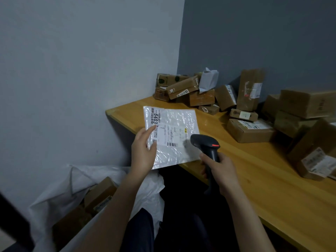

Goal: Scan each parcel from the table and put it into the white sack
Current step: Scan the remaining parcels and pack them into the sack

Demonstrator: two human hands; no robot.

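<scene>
Head view, left grip point(143, 151) pinching white mailer point(181, 116), right grip point(222, 170) clamped on scanner point(205, 144), label point(169, 132) print blurred, sack point(60, 190) partly hidden.

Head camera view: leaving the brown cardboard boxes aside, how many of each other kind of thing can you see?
White plastic mailers: 2, one held in the left hand, one among the cardboard boxes in the corner
Barcode scanner: 1, gripped in the right hand
White sack: 1
Total: 4
</scene>
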